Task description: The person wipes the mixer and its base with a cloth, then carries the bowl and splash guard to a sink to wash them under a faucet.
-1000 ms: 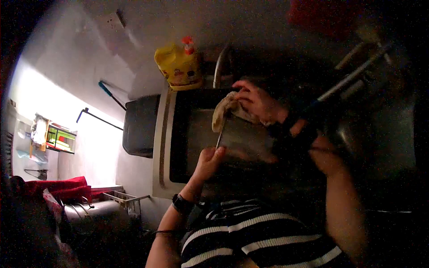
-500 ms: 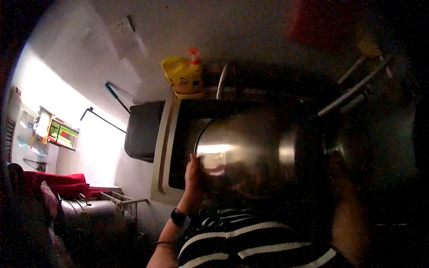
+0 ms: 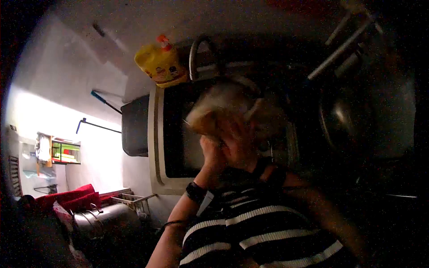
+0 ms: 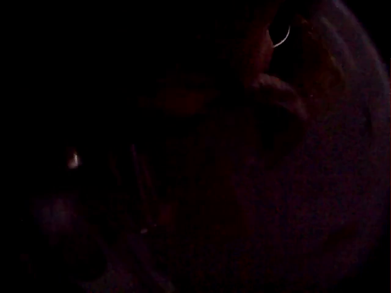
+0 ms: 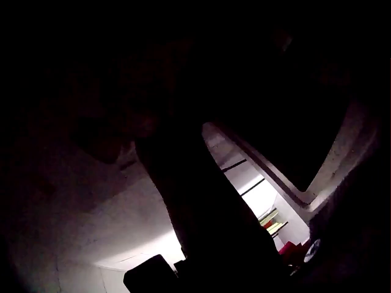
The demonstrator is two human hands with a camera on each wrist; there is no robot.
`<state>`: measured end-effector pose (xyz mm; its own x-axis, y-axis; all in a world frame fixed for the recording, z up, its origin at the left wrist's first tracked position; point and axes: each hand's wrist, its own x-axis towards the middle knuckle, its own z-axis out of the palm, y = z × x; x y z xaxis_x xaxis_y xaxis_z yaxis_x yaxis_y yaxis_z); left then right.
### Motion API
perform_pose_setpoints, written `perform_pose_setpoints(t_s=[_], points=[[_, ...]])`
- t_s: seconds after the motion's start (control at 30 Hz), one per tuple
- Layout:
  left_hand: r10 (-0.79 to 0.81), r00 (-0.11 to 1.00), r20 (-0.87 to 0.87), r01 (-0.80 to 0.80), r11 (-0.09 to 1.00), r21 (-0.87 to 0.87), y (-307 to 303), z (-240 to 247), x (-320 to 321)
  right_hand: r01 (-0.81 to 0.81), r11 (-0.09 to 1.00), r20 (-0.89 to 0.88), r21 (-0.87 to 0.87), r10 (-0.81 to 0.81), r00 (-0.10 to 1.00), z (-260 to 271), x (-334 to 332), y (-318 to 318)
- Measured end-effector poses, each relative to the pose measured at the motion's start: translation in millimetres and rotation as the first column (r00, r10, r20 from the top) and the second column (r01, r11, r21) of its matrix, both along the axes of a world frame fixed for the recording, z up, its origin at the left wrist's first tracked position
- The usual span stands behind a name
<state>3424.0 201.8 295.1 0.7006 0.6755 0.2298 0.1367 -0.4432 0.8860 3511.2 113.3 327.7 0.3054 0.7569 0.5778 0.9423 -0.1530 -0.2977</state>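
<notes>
Over the sink (image 3: 155, 172), my two hands come together in the middle of the head view, blurred by motion. My right hand (image 3: 239, 140) grips a pale, crumpled cloth (image 3: 202, 119) that spreads above and around its fingers. My left hand (image 3: 212, 154) is just left of it, fingers curled up against the cloth's lower side. A thin bright curved rim (image 4: 283, 38) shows by the fingers in the dark left wrist view. It belongs to a large shiny metal piece, whose face is mostly hidden now. The right wrist view shows mainly dark outlines.
Behind the sink stand a yellow jug (image 3: 160, 68) with a red top and a curved faucet (image 3: 193, 58). A black bin (image 3: 135, 127) is to the left. A dark round metal vessel (image 3: 342, 118) lies at the right. Farther left are a metal cylinder (image 3: 109, 219) and red fabric (image 3: 82, 196).
Half a second ago the metal piece's broad shiny face filled the middle, with the hands apart. Now it has turned away, and the right hand with the cloth has come down beside the left.
</notes>
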Motion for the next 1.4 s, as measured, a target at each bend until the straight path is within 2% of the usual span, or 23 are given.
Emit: perform_pose_setpoints(t_s=[0.03, 0.13, 0.2, 0.23, 0.33, 0.47, 0.5, 0.53, 0.6, 0.67, 0.77, 0.8, 0.83, 0.9, 1.0, 1.07, 1.1, 1.17, 1.2, 1.27, 1.3, 1.37, 1.4], points=[[-0.008, 1.000, 0.026, 0.015, 0.955, -0.297, 2, 12, -2, -0.065, 0.998, 0.030, 0.015, 0.064, 0.997, 3, 6, 4], [0.183, 0.963, -0.197, -0.121, 0.949, 0.289, 14, -10, -24, -0.116, 0.989, 0.004, -0.093, 0.117, 0.993, 55, 28, 8], [0.200, 0.970, -0.138, -0.233, 0.928, -0.290, 21, -13, -46, -0.174, 0.970, -0.119, -0.173, 0.155, 0.981, 111, 61, 5], [0.272, 0.960, -0.061, -0.258, 0.782, -0.568, 24, -9, -55, -0.214, 0.962, -0.204, -0.173, 0.177, 0.963, 120, 82, 8], [0.317, 0.946, 0.065, -0.203, 0.738, -0.643, 22, 1, -83, -0.335, 0.942, -0.537, 0.007, 0.286, 0.794, 47, 152, 22], [0.303, 0.918, 0.255, -0.188, 0.901, -0.392, 27, -25, -111, -0.418, 0.908, -0.703, -0.041, 0.271, 0.657, -30, 190, 38], [0.375, 0.879, 0.293, -0.085, 0.730, -0.678, 26, -12, -112, -0.418, 0.907, -0.722, -0.052, 0.255, 0.644, -40, 188, 38], [0.452, 0.841, 0.299, 0.053, 0.480, -0.876, 26, 0, -114, -0.399, 0.916, -0.748, -0.041, 0.237, 0.620, -48, 187, 35], [0.502, 0.812, 0.298, 0.212, 0.222, -0.952, 25, 4, -117, -0.301, 0.953, -0.809, 0.017, 0.190, 0.556, -57, 176, 23], [0.444, 0.834, 0.326, 0.207, 0.296, -0.932, 21, 0, -127, -0.126, 0.987, -0.867, 0.104, 0.152, 0.475, -63, 159, 7], [0.499, 0.844, 0.196, -0.056, 0.446, -0.893, 7, 9, -110, 0.191, 0.957, -0.921, 0.216, 0.135, 0.366, -70, 122, -11], [0.532, 0.831, 0.162, -0.079, 0.401, -0.912, -1, 28, -92, 0.277, 0.930, -0.924, 0.241, 0.133, 0.358, -69, 106, -11], [0.562, 0.818, 0.125, -0.102, 0.354, -0.930, -11, 59, -71, 0.336, 0.907, -0.922, 0.255, 0.123, 0.367, -69, 92, -10], [0.519, 0.808, 0.279, 0.126, 0.311, -0.942, 9, -3, -74, 0.386, 0.883, -0.899, 0.269, 0.086, 0.430, -67, 66, -4], [0.551, 0.810, 0.198, -0.031, 0.378, -0.925, -7, 41, -23, 0.265, 0.949, -0.717, 0.169, -0.067, 0.694, -46, 14, 10], [0.492, 0.799, 0.347, 0.243, 0.264, -0.933, 10, -7, -15, 0.148, 0.989, -0.433, 0.026, -0.123, 0.893, -30, -27, 3], [0.468, 0.777, 0.421, 0.373, 0.197, -0.907, 16, -24, -13, 0.167, 0.986, -0.361, -0.017, -0.161, 0.918, -39, -32, 2], [0.573, 0.759, 0.309, 0.260, 0.168, -0.951, 4, 15, -8, 0.290, 0.956, -0.312, -0.047, -0.290, 0.905, -81, -29, 5], [0.619, 0.745, 0.248, 0.200, 0.147, -0.969, 0, 29, -8, 0.311, 0.950, -0.471, -0.020, -0.284, 0.835, -105, -24, 5], [0.350, 0.917, 0.191, -0.072, 0.617, -0.783, 12, -31, -32, 0.316, 0.946, -0.823, 0.074, -0.121, 0.554, -141, -11, -3], [0.353, 0.925, 0.140, -0.117, 0.616, -0.779, 1, 7, -27, 0.307, 0.940, -0.945, 0.149, 0.045, 0.323, -157, 3, -8], [0.336, 0.939, 0.072, -0.244, 0.801, -0.547, -9, 4, -28, 0.352, 0.893, -0.910, 0.279, 0.363, -0.200, -184, 30, -24], [0.321, 0.945, 0.054, -0.296, 0.917, -0.268, -12, -39, -38, 0.401, 0.857, -0.755, 0.324, 0.490, -0.437, -188, 41, -32]])
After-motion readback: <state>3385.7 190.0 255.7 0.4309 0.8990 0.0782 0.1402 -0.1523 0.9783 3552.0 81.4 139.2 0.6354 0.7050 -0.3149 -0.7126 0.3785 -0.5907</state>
